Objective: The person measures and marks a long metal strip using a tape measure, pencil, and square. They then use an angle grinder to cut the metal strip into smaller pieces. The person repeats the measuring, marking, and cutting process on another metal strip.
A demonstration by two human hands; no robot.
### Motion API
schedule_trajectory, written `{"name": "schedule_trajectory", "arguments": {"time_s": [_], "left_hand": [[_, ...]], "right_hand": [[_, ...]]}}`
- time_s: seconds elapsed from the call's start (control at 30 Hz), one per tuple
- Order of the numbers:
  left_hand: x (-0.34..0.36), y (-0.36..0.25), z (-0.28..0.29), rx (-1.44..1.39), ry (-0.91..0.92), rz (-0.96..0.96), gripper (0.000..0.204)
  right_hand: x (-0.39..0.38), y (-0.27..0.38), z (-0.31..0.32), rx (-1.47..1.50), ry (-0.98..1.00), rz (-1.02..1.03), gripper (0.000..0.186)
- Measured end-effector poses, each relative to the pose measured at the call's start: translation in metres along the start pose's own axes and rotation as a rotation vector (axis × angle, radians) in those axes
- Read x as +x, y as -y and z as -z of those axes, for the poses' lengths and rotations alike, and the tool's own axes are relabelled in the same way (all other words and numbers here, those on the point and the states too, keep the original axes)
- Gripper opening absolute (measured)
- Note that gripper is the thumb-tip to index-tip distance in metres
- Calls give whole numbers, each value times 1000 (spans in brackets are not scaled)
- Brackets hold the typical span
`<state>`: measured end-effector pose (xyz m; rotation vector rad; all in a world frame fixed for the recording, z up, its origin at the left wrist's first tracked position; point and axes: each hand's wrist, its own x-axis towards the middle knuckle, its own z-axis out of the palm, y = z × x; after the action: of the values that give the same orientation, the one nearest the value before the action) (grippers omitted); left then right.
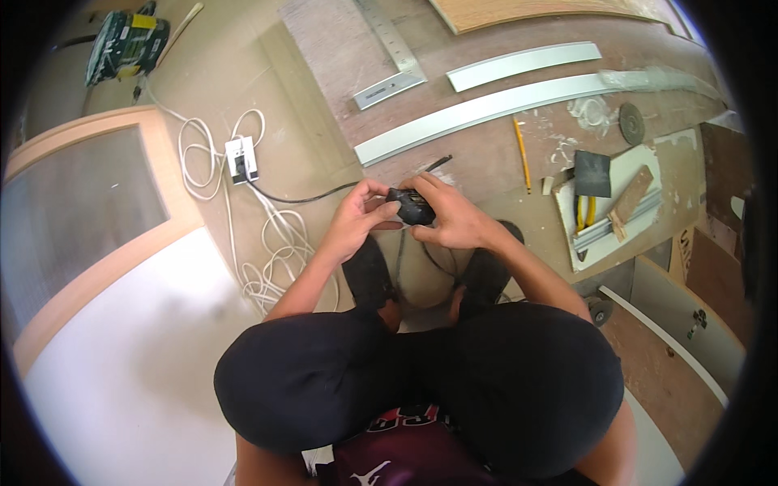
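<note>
Above my feet, both hands meet around a small dark, rounded part [415, 208] with a gap in its upper side; its kind cannot be made out. My left hand [362, 215] pinches the part's left end between thumb and fingers. From the other side my right hand [455, 214] is closed on it, fingers over the top and thumb below. A black cable [312, 198] runs from a white power strip [242, 159] toward my left hand. Just beyond my fingers, a black cord end [441, 162] sticks out. Where these cords join is hidden by my hands.
A brown board ahead carries a metal square [391, 85], pale metal strips [454, 121], a pencil [523, 155] and a round disc [631, 123]. White cords [271, 251] coil left near a framed glass panel [89, 178]. Right lies a white board [577, 243] with tools.
</note>
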<state>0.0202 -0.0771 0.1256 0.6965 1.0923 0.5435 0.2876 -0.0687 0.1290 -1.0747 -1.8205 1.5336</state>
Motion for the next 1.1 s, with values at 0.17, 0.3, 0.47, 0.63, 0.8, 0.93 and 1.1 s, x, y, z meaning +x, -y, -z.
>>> {"name": "schedule_trajectory", "arguments": {"time_s": [0.17,0.3,0.47,0.63,0.8,0.93,1.1], "left_hand": [[-4,10,12,-112,-37,134,21],[-5,26,34,-128,-13,-29,18],[15,21,95,122,-313,-204,31],[41,16,110,388,-527,-248,48],[65,14,106,541,-594,-375,52],[81,33,114,465,-607,-230,51],[92,33,99,504,-593,-272,48]], "right_hand": [[25,0,-13,-223,149,-54,59],[33,-1,16,-451,222,-80,57],[23,2,126,-730,68,-224,51],[14,-20,212,-797,52,-255,51],[28,-39,239,-712,77,-254,49],[34,-54,255,-780,67,-213,49],[22,-65,295,-898,54,-218,49]]}}
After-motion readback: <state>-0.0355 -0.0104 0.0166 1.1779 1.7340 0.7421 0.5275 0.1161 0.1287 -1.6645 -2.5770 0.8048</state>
